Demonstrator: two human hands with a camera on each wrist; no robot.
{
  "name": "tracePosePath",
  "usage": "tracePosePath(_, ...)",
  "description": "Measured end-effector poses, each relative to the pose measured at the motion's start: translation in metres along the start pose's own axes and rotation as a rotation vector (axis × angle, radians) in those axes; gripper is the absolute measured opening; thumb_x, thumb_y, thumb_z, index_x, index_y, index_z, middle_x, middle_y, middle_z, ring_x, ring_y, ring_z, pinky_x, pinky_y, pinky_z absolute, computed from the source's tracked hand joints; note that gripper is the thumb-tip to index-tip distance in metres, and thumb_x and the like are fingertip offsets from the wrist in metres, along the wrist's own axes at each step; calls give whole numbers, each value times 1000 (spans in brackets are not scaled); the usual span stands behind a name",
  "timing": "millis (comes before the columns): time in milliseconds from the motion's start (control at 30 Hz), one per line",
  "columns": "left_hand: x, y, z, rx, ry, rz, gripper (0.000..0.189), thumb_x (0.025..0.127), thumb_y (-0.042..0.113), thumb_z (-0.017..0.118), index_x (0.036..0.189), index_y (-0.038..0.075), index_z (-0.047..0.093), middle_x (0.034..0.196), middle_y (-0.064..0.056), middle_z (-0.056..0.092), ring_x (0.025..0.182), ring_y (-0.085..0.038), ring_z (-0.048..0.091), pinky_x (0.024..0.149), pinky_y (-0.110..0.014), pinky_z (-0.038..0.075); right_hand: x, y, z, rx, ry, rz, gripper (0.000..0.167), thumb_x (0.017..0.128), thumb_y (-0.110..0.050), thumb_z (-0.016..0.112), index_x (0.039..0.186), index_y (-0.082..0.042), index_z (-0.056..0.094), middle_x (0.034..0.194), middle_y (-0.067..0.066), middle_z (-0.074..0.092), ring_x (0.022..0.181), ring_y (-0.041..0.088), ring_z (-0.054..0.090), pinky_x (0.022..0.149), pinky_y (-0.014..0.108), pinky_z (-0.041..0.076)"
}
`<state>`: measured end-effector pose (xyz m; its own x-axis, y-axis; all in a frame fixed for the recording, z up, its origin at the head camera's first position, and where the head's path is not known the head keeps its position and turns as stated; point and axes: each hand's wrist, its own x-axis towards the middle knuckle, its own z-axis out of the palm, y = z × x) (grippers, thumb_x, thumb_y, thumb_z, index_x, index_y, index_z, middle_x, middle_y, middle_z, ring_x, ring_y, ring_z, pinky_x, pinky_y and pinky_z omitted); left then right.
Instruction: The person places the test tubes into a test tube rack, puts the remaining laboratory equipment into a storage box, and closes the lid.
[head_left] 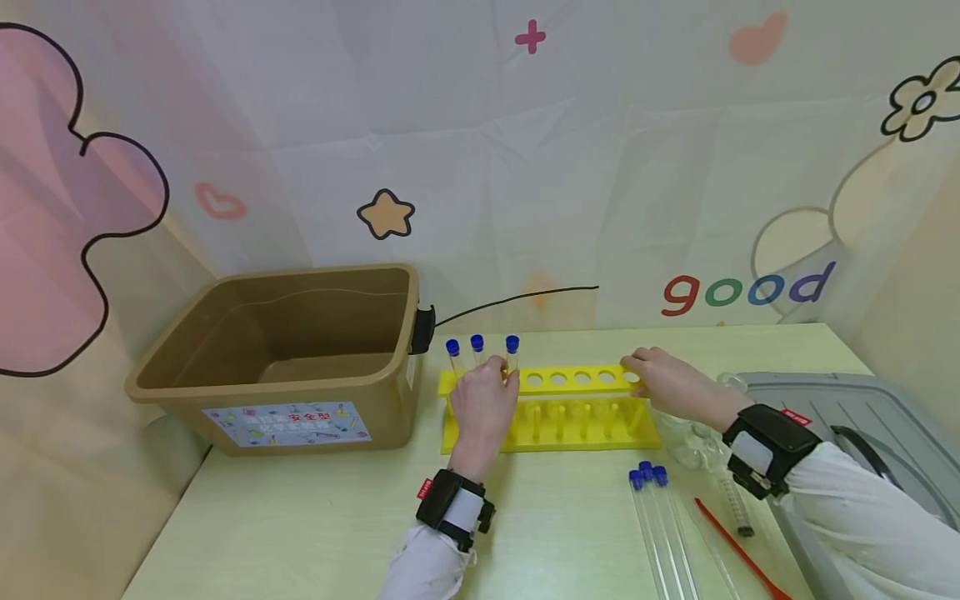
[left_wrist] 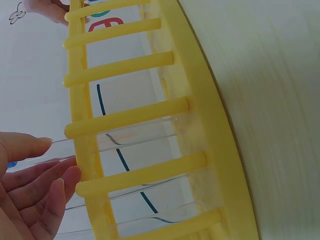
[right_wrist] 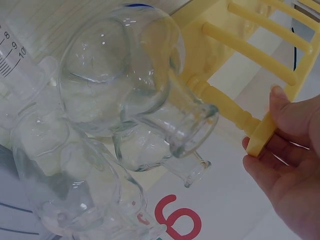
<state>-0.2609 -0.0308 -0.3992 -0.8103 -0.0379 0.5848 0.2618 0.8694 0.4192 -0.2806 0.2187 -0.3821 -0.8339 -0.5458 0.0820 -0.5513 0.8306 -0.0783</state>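
A yellow test tube rack [head_left: 577, 442] stands on the table, with several holes along its top bar. Three blue-capped test tubes [head_left: 477, 343] are in its left end. My left hand [head_left: 483, 408] pinches the rightmost of these glass tubes [left_wrist: 112, 143] between thumb and fingers, just above the top bar; its lower part is inside the rack. At the opposite end my right hand [head_left: 670, 383] holds the corner of the rack's top bar, thumb on one side and fingers on the other, as the right wrist view shows.
Left of the rack is a brown bin [head_left: 300, 417]. Clear glass flasks [right_wrist: 120, 75] and a syringe [head_left: 738, 504] are by my right forearm, beside a grey lid [head_left: 810, 387]. More capped tubes [head_left: 660, 533] and a red stick [head_left: 735, 542] lie in front.
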Motion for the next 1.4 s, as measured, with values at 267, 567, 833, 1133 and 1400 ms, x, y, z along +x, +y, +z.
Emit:
tracePosePath(267,-2,0,0,-30,-29,-21,18,78,20,71,85,4,69,67,-4,61,43,-12,43,37,-20,30,-2,0,1,-24,21,-33,38,69,2,74,104,6,59,91,15,55,84,30,53,75,39,46)
tracePosePath(567,-4,0,-4,-14,-52,-33,22,77,24,72,85,3,68,63,-1,57,42,-11,41,36,-20,29,-1,0,0,-27,19,-29,39,69,2,74,105,6,59,93,16,55,85,31,52,76,39,46)
tracePosePath(833,-12,15,-19,11,-35,-27,19,78,23,71,84,5,68,65,-1,59,43,-11,42,36,-20,29,-1,1,1,-20,18,-24,39,69,2,74,105,7,59,93,16,55,86,31,53,76,39,46)
tracePosePath(1133,-38,44,-22,-42,4,124,13,78,17,71,74,7,63,55,5,46,41,-6,35,36,-16,25,-1,1,1,-11,2,-11,39,70,2,74,106,7,59,94,16,55,86,32,52,76,40,46)
tracePosePath(1400,-56,63,-10,-25,-255,176,16,80,24,69,76,10,60,53,6,45,41,-6,36,37,-16,27,1,0,2,-7,-4,20,40,70,3,73,107,7,58,96,17,55,88,32,52,78,41,46)
